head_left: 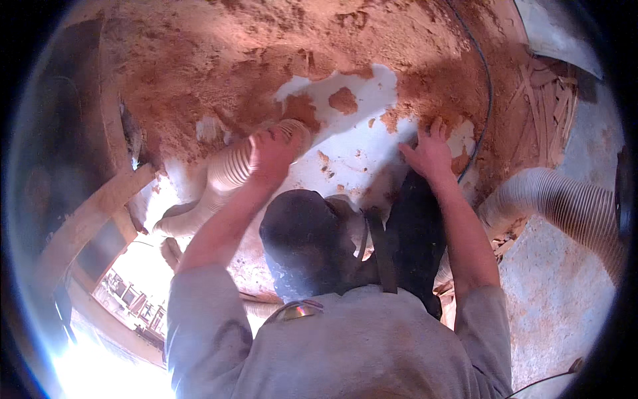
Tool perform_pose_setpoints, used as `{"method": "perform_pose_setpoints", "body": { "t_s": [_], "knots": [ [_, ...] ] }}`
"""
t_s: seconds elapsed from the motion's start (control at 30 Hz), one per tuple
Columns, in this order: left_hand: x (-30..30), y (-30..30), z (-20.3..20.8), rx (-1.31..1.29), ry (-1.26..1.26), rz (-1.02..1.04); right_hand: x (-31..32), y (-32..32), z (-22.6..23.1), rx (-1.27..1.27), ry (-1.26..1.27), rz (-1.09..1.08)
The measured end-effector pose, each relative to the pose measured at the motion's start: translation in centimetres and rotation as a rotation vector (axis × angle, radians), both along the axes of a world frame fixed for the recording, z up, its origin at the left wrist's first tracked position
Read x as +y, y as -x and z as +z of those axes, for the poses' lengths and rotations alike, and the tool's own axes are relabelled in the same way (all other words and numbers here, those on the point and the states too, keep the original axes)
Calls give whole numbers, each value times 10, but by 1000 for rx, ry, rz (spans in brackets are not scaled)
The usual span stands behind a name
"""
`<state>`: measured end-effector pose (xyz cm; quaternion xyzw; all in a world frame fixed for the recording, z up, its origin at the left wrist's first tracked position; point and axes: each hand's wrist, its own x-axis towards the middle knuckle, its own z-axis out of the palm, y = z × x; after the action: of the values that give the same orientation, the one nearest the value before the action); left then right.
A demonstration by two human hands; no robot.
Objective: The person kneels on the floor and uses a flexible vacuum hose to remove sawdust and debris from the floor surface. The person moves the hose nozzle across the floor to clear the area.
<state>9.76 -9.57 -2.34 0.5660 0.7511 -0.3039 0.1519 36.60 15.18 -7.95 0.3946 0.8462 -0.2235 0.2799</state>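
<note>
My left hand (272, 151) is closed round a ribbed, pale flexible hose (230, 167) near its end. The hose's mouth points at a bared patch of pale floor (355, 143), close to the rim of a thick layer of reddish-brown sawdust (199, 73). On the right, my right hand (432, 151) has its fingers spread at the sawdust's edge and holds nothing that I can see. Small clumps of sawdust dot the pale patch between my hands. My bent knee in dark trousers (417, 226) is below my right hand.
A thin dark cable (488, 86) runs through the sawdust at the right. Beyond it lie thin wood strips (548, 113) and another ribbed hose (558, 199). A wooden beam (100, 209) slants at the left, beside a brightly lit opening.
</note>
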Motion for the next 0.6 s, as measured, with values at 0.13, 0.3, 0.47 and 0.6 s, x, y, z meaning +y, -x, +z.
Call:
{"method": "perform_pose_setpoints", "body": {
  "t_s": [0.13,0.3,0.47,0.6],
  "knots": [
    [5,-3,0,31,81,243,6,-5,5,38,-5,-15],
    [19,47,40,-65,187,827,8,-12,-5,65,-36,17],
    [-60,108,12,-33,140,884,3,-14,1,39,-44,37],
    [-126,147,-25,-159,-199,798,4,-9,2,36,-51,54]
  ]
}}
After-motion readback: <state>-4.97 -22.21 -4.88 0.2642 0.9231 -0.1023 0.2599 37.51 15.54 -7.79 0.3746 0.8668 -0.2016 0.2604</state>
